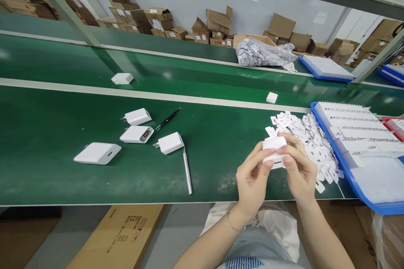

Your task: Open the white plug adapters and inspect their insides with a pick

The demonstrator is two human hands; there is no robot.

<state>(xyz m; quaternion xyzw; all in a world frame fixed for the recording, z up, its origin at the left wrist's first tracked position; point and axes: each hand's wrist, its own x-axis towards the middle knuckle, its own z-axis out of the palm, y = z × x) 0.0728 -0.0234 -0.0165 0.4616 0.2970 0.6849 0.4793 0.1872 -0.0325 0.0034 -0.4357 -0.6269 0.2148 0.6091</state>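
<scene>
Head view, held charger (pixel 274 142), bench edge (pixel 202 201), room leftward

Bench (pixel 214 168) across the frame; left hand (pixel 252 176) and right hand (pixel 301 168) around one charger (pixel 274 143) right of centre.
Four chargers (pixel 136 134) lie on the bench left of centre; tweezers (pixel 168 118) are behind the rightmost, and a rod (pixel 187 172) lies just beside it, nearer the bottom edge. A heap of tabs (pixel 296 124) lies between the right hand and a tray (pixel 344 172) holding strips (pixel 347 119) at the right edge. Behind the bench, a belt (pixel 195 80) carries a block (pixel 122 78) at upper left. Beyond, upper right, are a bag (pixel 261 52) and another tray (pixel 331 78); boxes (pixel 217 21) stand along the top.
</scene>
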